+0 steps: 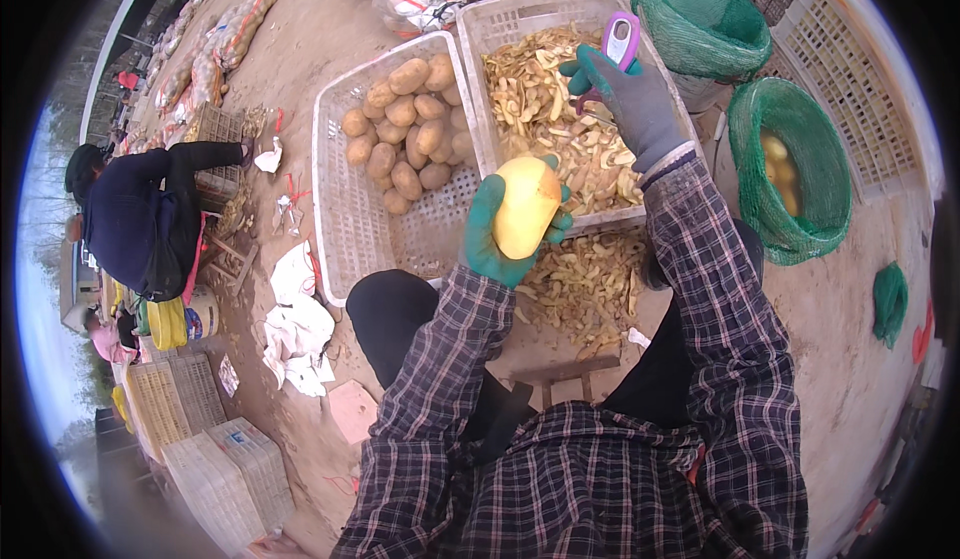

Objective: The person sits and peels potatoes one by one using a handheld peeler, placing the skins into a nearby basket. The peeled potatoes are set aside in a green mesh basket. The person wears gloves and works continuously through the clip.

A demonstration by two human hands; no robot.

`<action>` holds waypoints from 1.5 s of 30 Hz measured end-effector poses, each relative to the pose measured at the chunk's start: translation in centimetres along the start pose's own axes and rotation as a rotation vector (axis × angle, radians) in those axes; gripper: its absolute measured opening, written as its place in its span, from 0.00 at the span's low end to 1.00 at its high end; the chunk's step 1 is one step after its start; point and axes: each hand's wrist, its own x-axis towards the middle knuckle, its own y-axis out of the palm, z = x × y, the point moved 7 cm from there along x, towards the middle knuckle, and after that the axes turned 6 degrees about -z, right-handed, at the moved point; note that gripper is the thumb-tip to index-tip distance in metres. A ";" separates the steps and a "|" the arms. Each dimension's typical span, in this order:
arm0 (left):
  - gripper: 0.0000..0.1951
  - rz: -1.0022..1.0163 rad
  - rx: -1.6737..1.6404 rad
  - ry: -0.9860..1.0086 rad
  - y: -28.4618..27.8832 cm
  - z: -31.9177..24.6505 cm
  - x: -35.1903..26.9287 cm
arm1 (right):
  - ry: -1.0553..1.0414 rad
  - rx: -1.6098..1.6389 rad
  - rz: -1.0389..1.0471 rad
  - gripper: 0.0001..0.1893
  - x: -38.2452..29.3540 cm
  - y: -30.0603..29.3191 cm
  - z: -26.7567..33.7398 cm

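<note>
My left hand (487, 240), in a green-coated work glove, holds a large peeled potato (527, 206) over the near edge of the peel crate. The potato is pale yellow, with a small brownish patch on its right side. Above the crate, my right hand (630, 98) in a grey and green glove grips a purple-handled peeler (621, 41). Its blade side points down and lies apart from the potato. Below spreads a white plastic crate (664, 83) heaped with potato peelings (536, 86). Left of it, another white crate (330, 184) contains several unpeeled potatoes (416, 120).
Two green mesh-lined buckets (701, 23) (795, 173) stand at right, the nearer with peeled potatoes (780, 165). Loose peelings (585, 281) lie between my knees. At left, another person (142, 214) sits bent near stacked crates (225, 476). White sacking (300, 326) litters the ground.
</note>
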 end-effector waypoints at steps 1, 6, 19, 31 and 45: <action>0.40 -0.004 -0.053 -0.038 -0.2 0.1 0.2 | 0.216 0.370 0.095 0.18 -0.3 1.0 -1.0; 0.32 -0.167 -0.025 -0.030 -2.1 0.6 0.3 | 0.427 0.564 0.331 0.16 -4.4 5.1 0.8; 0.34 0.076 0.089 -0.084 0.2 0.7 -1.0 | 0.651 0.808 0.123 0.19 -2.2 4.8 -7.2; 0.26 -0.148 -0.056 -0.001 -1.8 -0.3 0.0 | 0.253 0.376 0.335 0.18 -1.3 2.7 0.2; 0.26 -0.164 0.029 0.005 -1.2 0.4 -0.3 | 0.592 0.805 0.408 0.17 -7.1 7.0 -0.1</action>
